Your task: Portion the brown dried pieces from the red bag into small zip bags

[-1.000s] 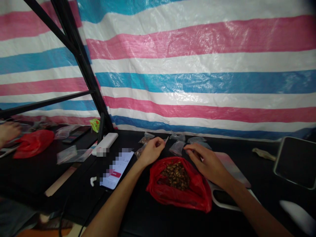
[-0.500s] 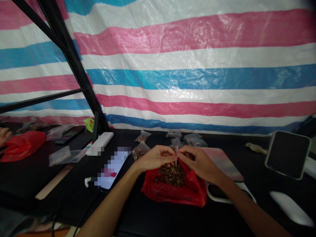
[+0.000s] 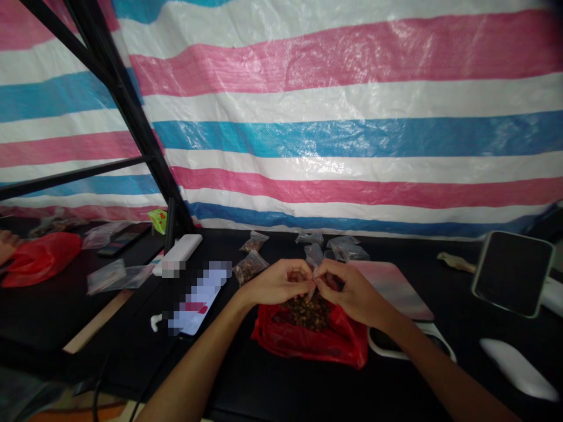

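A red plastic bag [image 3: 308, 343] lies open on the black table [image 3: 272, 387], holding a heap of brown seeds [image 3: 305, 310]. Above the seeds my left hand [image 3: 277, 282] and my right hand [image 3: 347, 290] meet, both pinching a small clear plastic pouch [image 3: 313, 281] between their fingertips. Behind them lie two small filled pouches [image 3: 248, 266] and several empty clear pouches [image 3: 343, 251].
A phone [image 3: 197, 296] and a white power bank [image 3: 178, 255] lie to the left. A pink pad [image 3: 396, 293], a dark tablet [image 3: 512, 272] and a white mouse [image 3: 516, 369] are to the right. At far left another person's hand [image 3: 6, 246] touches a second red bag [image 3: 39, 258]. A striped tarp [image 3: 334, 117] hangs behind.
My hands came together from apart over the red bag, and both now pinch the small clear pouch. The view shifted slightly left and down.
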A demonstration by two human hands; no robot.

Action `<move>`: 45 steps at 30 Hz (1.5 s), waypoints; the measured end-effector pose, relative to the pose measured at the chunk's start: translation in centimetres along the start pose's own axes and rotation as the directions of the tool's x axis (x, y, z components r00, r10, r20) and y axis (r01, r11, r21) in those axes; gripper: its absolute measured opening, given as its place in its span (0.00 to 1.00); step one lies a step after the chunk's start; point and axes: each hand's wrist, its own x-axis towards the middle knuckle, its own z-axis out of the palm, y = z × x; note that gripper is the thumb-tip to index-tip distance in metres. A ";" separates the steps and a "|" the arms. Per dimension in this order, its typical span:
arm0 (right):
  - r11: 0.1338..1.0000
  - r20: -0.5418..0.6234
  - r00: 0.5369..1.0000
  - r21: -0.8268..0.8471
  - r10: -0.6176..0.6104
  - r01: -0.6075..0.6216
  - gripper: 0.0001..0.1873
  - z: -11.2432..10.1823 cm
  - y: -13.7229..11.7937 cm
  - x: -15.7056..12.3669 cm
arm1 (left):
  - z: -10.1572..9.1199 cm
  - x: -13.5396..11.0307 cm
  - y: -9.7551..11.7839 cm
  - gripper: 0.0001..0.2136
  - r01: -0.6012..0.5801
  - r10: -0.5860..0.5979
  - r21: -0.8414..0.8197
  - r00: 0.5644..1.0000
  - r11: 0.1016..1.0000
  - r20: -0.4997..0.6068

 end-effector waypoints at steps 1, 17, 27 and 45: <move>1.000 -0.005 1.000 -0.021 -0.004 0.003 0.07 0.1 0.0 0.0 | 0.1 0.0 -0.1 0.15 -0.016 0.016 0.016 1.000 1.000 0.006; 0.976 -0.110 0.981 0.167 0.162 -0.143 0.20 -0.6 1.3 -0.2 | 0.2 -0.6 1.8 0.09 -0.153 0.180 0.213 0.977 0.965 -0.115; 0.981 -0.067 0.994 0.183 0.085 -0.072 0.19 -0.2 0.2 -0.2 | -0.8 -1.9 3.3 0.19 -0.079 0.085 0.397 0.996 0.914 0.002; 0.984 -0.246 0.969 0.168 -0.021 0.064 0.27 -0.4 0.1 -0.3 | -0.1 -0.8 1.2 0.37 -0.047 0.042 0.091 0.997 0.995 0.063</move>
